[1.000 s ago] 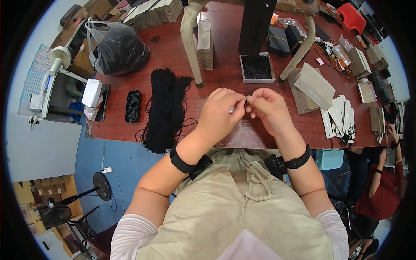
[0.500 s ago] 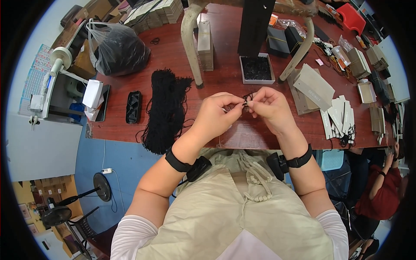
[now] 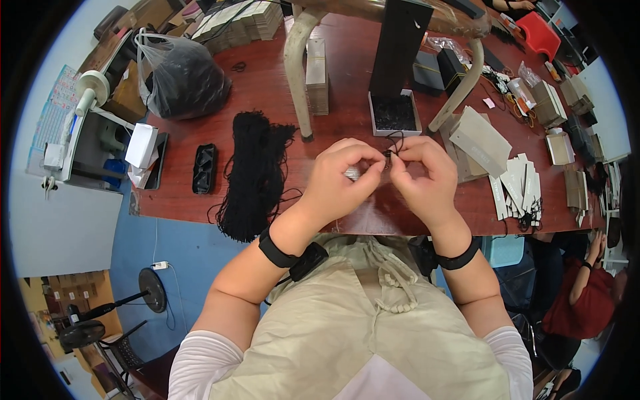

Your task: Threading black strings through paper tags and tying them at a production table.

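Note:
My left hand [image 3: 347,179] and my right hand [image 3: 427,179] meet over the front of the red-brown table. Thumb and forefinger of each are pinched together on a thin black cord [image 3: 398,138], which loops up beyond the right fingertips. A small dark bit sits between the fingertips, too small to make out. Left of my hands lies a thick bundle of black cords [image 3: 253,177], its loose ends trailing on the wood. Just beyond my fingers stands a shallow white box [image 3: 397,133] with small black pieces in it.
A pale metal frame [image 3: 298,73] stands astride the table behind my hands. To the right lie grey cards [image 3: 481,141] and white tags [image 3: 519,183]. A black tray [image 3: 205,169] and a filled plastic bag [image 3: 183,77] are on the left. Another person [image 3: 583,300] sits at far right.
My fingertips have drawn slightly apart, and my right hand has turned and shifted a little right. The cord's loop now stands higher above the fingers. The view has shifted slightly.

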Action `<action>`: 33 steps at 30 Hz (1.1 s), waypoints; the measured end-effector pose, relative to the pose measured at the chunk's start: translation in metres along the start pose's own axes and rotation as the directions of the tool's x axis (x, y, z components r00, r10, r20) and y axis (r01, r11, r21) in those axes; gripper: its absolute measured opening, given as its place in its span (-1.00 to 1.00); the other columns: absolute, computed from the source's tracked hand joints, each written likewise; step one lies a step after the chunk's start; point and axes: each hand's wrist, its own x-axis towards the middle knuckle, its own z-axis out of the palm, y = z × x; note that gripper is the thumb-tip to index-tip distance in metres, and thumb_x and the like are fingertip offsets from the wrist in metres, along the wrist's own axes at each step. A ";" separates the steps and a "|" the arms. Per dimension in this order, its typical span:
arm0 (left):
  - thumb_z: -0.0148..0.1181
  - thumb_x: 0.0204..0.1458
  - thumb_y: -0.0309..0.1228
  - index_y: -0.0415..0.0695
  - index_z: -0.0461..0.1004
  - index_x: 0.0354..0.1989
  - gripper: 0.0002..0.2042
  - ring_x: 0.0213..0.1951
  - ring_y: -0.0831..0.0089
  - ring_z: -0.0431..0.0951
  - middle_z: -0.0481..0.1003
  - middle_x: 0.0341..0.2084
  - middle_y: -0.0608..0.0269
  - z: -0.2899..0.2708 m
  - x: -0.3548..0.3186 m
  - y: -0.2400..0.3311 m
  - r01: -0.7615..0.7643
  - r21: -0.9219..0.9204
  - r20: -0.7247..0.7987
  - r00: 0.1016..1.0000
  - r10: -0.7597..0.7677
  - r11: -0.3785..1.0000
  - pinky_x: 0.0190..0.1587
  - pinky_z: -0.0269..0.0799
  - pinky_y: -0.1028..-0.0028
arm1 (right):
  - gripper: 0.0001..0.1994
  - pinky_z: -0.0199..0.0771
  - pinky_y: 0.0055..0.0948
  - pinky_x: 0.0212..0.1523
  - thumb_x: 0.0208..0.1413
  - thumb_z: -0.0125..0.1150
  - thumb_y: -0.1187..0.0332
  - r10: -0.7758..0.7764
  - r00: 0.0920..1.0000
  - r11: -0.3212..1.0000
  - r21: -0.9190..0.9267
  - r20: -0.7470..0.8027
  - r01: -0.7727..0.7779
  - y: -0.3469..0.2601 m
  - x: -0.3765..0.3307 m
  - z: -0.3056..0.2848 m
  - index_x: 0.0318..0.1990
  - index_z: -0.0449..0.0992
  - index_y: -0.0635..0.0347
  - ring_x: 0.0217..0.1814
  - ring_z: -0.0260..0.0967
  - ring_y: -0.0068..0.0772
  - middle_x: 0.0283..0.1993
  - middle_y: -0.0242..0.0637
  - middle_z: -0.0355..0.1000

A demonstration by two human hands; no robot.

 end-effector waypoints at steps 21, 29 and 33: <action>0.15 0.09 -0.48 -0.25 0.51 -0.22 -0.86 -0.30 0.69 0.44 0.51 -0.37 0.36 -0.006 -0.005 -0.006 0.538 -0.425 0.197 0.840 -0.505 0.728 -0.21 0.34 0.65 | -0.77 0.37 -0.57 -0.27 -0.08 0.19 0.61 0.436 0.874 0.718 0.503 0.215 -0.481 0.009 -0.006 -0.005 -0.21 0.39 0.29 -0.28 0.33 -0.55 -0.10 -0.27 0.36; 0.15 0.07 -0.47 -0.26 0.52 -0.25 -0.86 -0.44 0.75 0.41 0.50 -0.46 0.41 -0.009 -0.004 0.001 0.559 -0.413 0.230 0.828 -0.511 0.719 -0.41 0.33 0.68 | -0.49 0.35 -0.66 -0.59 0.05 0.10 0.53 0.358 0.682 0.576 0.424 0.638 -0.699 -0.004 0.006 -0.020 0.17 0.09 0.29 -0.42 0.34 -0.63 -0.04 -0.21 0.32; 0.16 0.07 -0.44 -0.27 0.52 -0.26 -0.85 -0.46 0.75 0.41 0.49 -0.51 0.41 -0.011 -0.004 0.007 0.569 -0.396 0.233 0.821 -0.521 0.721 -0.47 0.31 0.67 | -0.61 0.29 -0.69 -0.61 0.07 0.13 0.43 0.421 0.454 0.223 0.396 0.785 -0.891 0.000 0.007 -0.024 0.05 0.22 0.25 -0.60 0.30 -0.63 -0.45 -0.42 0.38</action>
